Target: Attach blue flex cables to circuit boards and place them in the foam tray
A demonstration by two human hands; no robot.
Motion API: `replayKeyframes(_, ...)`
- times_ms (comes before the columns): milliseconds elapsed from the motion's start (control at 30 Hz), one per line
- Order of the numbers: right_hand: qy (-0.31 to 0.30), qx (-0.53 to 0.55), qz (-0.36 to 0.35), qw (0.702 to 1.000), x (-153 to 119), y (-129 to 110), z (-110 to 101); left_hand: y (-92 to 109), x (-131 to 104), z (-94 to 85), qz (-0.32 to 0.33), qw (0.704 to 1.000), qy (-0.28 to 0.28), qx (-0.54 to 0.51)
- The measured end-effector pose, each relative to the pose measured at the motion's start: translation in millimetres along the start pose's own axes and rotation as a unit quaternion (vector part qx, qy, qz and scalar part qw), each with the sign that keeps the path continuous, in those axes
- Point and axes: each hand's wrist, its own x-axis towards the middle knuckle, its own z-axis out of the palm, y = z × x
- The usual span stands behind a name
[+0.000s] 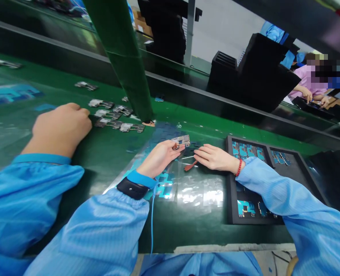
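My left hand (161,155), with a blue wrist strap above it, pinches a small phone circuit board (184,140) by its left end. A bit of brown shows at the fingertips. To its right, my right hand (214,157), red beads at the wrist, has its fingers pressed together, pointing at the board but apart from it. What they hold, if anything, is hidden. A brown strip (190,166) lies just below those fingertips; whether it is gripped I cannot tell. Clear plastic film (187,191) covers the green bench beneath both hands.
A black foam tray (230,207) with blue-green boards stands beneath my right forearm. Several metallic boards (106,114) lie near a green post (129,65). A co-worker's closed hand (62,124) rests at the left. Black stacked trays (253,73) stand behind the rail; another person sits beyond.
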Motion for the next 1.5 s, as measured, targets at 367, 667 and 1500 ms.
replayKeyframes(367, 0.154, 0.144, 0.228, 0.951, -48, -51, -97, -6, -39, 21.6, 0.097, 0.991, -0.012, 0.096)
replayKeyframes(667, 0.294, 0.253, 0.470, 0.793, -61, -77, -90, -22, -76, 45.7, 0.017, 0.987, -0.078, 0.136)
replayKeyframes(1500, 0.252, 0.479, 0.566, 0.621, -48, -81, -83, -23, -100, 53.4, -0.013, 0.992, -0.080, 0.098)
